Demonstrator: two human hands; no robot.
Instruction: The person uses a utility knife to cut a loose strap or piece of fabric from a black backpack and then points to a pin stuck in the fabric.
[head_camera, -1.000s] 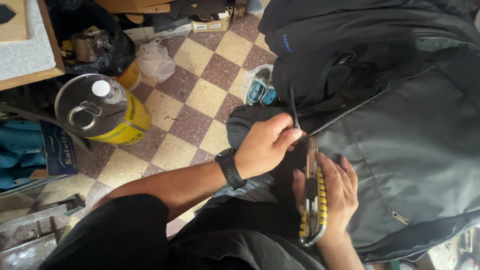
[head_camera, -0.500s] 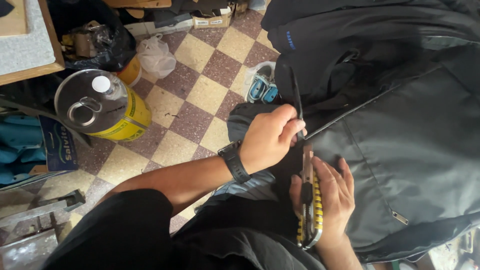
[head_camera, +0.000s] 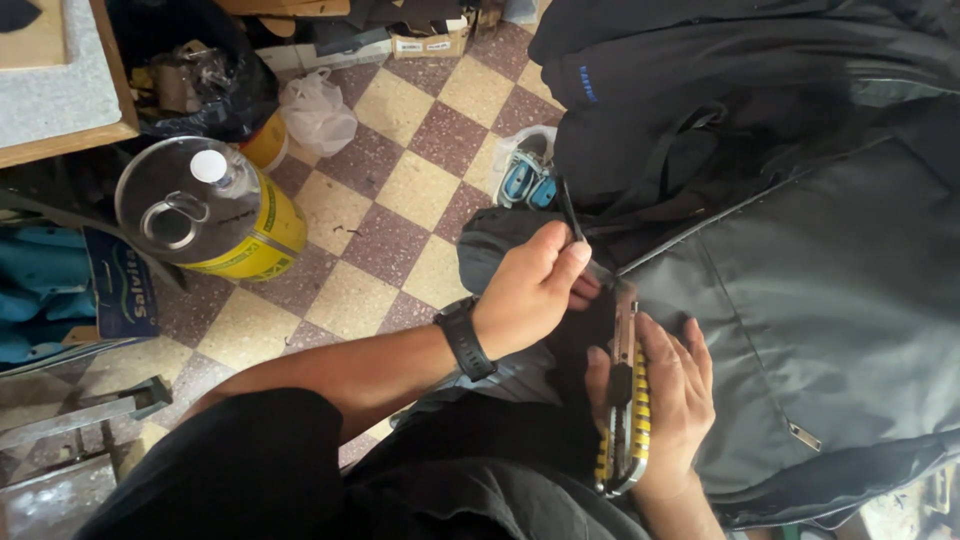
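Head cam, looking straight down: the left hand (head_camera: 530, 290) is pinched shut on a thin dark strip (head_camera: 568, 207), which looks like zipper tape or seam edge (can't tell which), and pulls it up and away from the dark jacket (head_camera: 800, 280) that's draped over the lap and fills most of the right side. The right hand (head_camera: 665, 400) is curled closed around a yellow and black utility knife (head_camera: 625, 410), lying along the palm with its tip pointing up toward the spot just below the left fingers. Whether the blade is actually touching the fabric there I can't tell, it's dark on dark. If you're doing this kind of seam picking, my take is that the trick is tension: keep the strip taut so the stitches stand open, slip only the blade tip in, and cut away from the pinching fingers, which sit really close to the edge here. Short strokes, flat angle, or I'd guess you nick the shell. Off to the left on the checkered tile floor (head_camera: 400, 200) there's a yellow tin can (head_camera: 210, 215) with a white cap, well apart from the hands, plus a white plastic bag (head_camera: 318, 112) and a blue and white shoe (head_camera: 525, 178) beside the jacket's edge.
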